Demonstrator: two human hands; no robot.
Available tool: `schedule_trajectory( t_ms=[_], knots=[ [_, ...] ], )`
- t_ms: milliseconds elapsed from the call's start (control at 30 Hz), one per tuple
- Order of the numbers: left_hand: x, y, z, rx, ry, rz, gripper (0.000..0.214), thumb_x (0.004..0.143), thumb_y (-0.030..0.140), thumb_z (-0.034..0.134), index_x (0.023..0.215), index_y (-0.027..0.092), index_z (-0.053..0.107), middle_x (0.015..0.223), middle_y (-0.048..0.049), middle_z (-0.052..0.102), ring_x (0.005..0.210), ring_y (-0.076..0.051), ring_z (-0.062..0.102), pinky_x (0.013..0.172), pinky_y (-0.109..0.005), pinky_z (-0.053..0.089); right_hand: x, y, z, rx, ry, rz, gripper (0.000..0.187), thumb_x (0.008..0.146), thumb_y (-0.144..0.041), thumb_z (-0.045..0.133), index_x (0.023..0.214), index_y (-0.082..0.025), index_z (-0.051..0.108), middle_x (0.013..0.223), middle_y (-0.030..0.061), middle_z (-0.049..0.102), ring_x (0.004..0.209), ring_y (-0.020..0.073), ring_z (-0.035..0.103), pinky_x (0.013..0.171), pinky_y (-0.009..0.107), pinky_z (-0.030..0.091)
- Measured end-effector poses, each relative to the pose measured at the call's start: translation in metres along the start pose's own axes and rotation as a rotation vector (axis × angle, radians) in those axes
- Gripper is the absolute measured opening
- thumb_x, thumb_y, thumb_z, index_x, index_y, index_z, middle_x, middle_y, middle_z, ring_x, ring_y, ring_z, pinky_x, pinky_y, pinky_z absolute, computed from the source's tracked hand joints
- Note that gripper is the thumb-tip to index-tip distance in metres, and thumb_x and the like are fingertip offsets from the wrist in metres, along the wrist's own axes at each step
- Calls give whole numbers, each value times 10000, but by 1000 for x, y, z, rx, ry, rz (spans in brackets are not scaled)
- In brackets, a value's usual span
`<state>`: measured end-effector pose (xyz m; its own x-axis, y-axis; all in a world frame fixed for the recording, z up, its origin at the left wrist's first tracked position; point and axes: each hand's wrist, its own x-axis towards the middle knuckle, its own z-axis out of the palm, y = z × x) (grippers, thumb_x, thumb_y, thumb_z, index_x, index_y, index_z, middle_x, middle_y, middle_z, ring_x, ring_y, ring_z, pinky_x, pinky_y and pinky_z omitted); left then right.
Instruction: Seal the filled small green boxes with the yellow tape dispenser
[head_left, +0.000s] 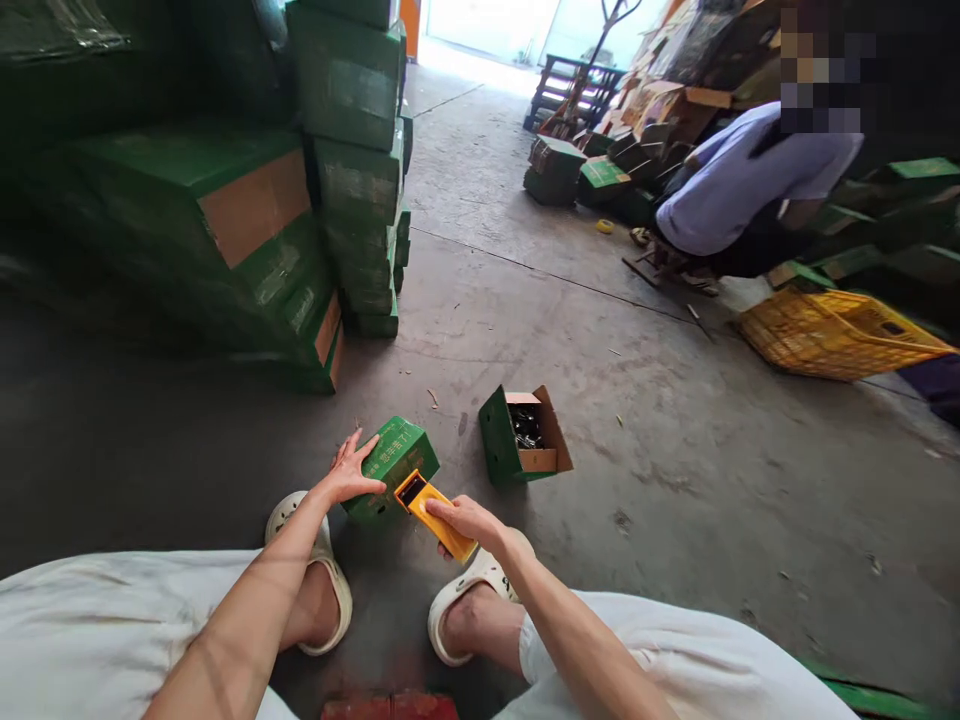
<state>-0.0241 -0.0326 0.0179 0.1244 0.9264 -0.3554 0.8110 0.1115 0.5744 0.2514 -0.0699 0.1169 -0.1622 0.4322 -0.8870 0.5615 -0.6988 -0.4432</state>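
A closed green cardboard box (397, 452) with pale printed characters sits on the floor between my feet and a little beyond them. My left hand (351, 472) steadies this box at its left end, fingers spread along the top and thumb lying across the near side. In my right hand (466, 522) is a yellow handheld tool (439, 515) with a dark, framed front end. That end meets the box's near right edge; whether it presses on it I cannot tell. To the right stands an open green box (501, 440), flaps up, with shiny black items inside.
Stacked green boxes (358, 180) rise at the left. A co-worker (739, 185) sits low at the right near piled boxes. Beside them are a yellow crate (832, 335) and a yellow roll (604, 227). A dark pallet (566, 90) stands farther back. My white clogs (330, 590) flank the work.
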Motion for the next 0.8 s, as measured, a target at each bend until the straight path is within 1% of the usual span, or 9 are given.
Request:
schedule_trajectory(
  t_ms=[67,167,300,367,467,533,600,700,800],
  knots=[
    [0,-3,-6,30,103,-21,963,700,465,847,1576,327,473,1741,-94,207,1588,-404,211,1258,-544,260,14,-9,4,41,-23,-20,444,997,-557,590,741,-194,583,559,23,663,490,172,654,509,224,533],
    [-2,-4,-14,90,283,-95,784,802,446,782,1535,323,533,1689,-92,332,1529,-368,332,1213,-525,351,35,-22,9,76,-47,-82,431,995,-525,615,733,-183,597,568,33,673,459,168,644,465,221,513],
    [-13,-2,-3,212,444,-128,634,919,335,634,1542,289,524,1640,-97,416,1480,-328,382,1186,-497,386,55,-44,20,134,-46,-145,428,976,-521,649,729,-173,610,566,40,674,455,170,645,451,222,518],
    [-21,-1,12,294,422,-102,762,877,328,674,1598,250,442,1680,-122,351,1534,-335,303,1226,-489,320,60,-53,27,152,-42,-168,419,1002,-482,615,724,-168,609,544,34,661,441,162,635,449,218,521],
    [-28,-1,31,395,321,-108,1186,691,453,844,1676,188,239,1745,-189,145,1603,-398,116,1261,-529,204,67,-59,34,181,-44,-191,401,1033,-434,564,752,-154,621,522,28,647,424,155,626,443,213,523],
    [-26,-2,36,443,274,-130,1358,593,514,897,1689,192,163,1753,-210,52,1608,-422,62,1259,-542,174,72,-57,36,209,-58,-201,399,1033,-452,567,781,-149,633,525,25,648,431,154,631,444,209,524],
    [-19,-3,34,474,251,-154,1363,586,531,893,1692,222,158,1751,-213,38,1602,-430,83,1247,-541,184,77,-53,36,236,-72,-209,399,1022,-477,583,805,-149,644,541,23,655,443,153,639,444,204,521],
    [-7,-4,27,500,224,-171,1263,634,510,849,1687,263,195,1718,-222,149,1560,-454,184,1226,-587,181,82,-49,39,277,-80,-217,373,1019,-470,576,839,-152,650,578,23,668,471,160,661,453,206,523],
    [-2,-2,22,494,194,-165,1194,678,495,808,1684,312,193,1672,-221,229,1526,-461,225,1184,-641,226,80,-44,49,282,-22,-242,383,1009,-485,562,848,-150,653,610,29,672,515,172,688,478,213,530]
  ],
)
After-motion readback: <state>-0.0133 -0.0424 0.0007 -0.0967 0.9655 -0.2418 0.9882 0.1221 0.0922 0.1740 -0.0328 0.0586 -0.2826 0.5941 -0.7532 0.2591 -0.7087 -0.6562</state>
